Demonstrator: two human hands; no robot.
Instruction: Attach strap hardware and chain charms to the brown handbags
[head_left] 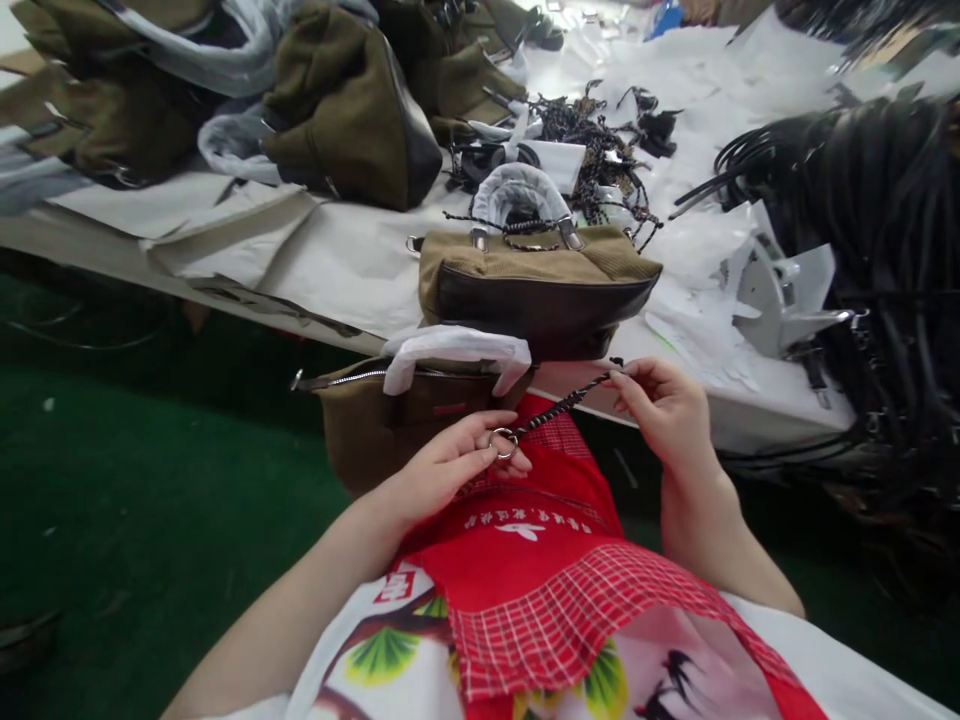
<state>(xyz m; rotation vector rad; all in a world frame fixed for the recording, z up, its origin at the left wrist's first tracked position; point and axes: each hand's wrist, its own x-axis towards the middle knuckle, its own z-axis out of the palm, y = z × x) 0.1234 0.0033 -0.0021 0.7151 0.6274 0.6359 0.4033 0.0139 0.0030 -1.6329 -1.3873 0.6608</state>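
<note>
A dark braided cord (564,404) with a metal ring at one end is stretched between my two hands. My left hand (469,455) is closed on the ring (502,443), holding it between thumb and fingers. The knotted far end of the cord is pinched by my right hand (660,400). Just beyond my left hand, at the table's front edge, is an olive handbag (375,420) with wrapped handles and a zip along its top. Behind it, a second olive handbag (540,260) with a black base lies on the table, another cord across its wrapped handles.
Several olive bags (337,100) are heaped at the back left of the paper-covered table (330,260). A tangle of braided cords (585,130) lies behind the second bag. Black straps (885,200) hang in a thick bundle at right, beside a white tape dispenser (780,290).
</note>
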